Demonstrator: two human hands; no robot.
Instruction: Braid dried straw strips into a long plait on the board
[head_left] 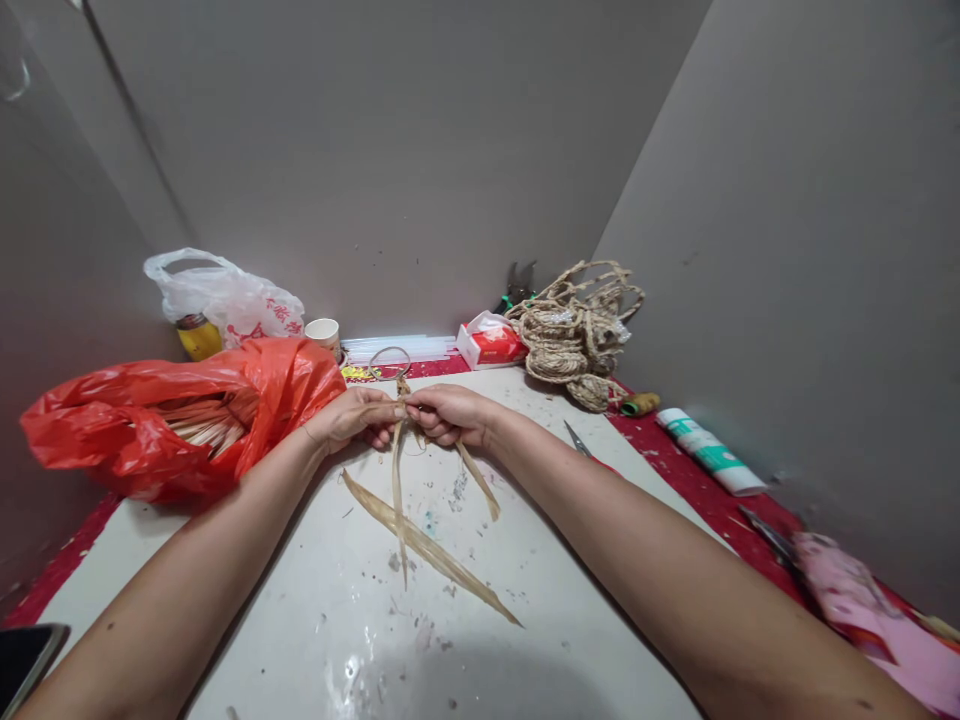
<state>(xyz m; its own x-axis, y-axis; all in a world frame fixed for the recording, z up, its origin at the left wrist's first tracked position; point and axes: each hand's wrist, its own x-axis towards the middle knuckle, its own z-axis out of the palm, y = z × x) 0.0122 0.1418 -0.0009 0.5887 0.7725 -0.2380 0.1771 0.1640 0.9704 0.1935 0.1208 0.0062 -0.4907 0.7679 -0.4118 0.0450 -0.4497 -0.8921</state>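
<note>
My left hand (360,415) and my right hand (448,412) meet above the white board, both closed on a small piece made of dry straw-coloured strips (398,480). Fingertips of both hands pinch it near its top, where a darker braided bit (403,386) pokes up. One strip end hangs down below the left fingers; another strip end (480,482) trails out under the right hand. A wider loose dry leaf strip (435,552) lies slantwise on the board in front of the hands. A thin metal ring (389,362) shows just behind the fingers.
A red plastic bag (97,400) of dry strips sits left, near a white plastic bag (202,290) and paper cup (323,334). Behind are a tissue box (492,342) and coiled straw rope (562,335). Scissors (577,438) lie beside my right forearm; a roll (709,452) lies right.
</note>
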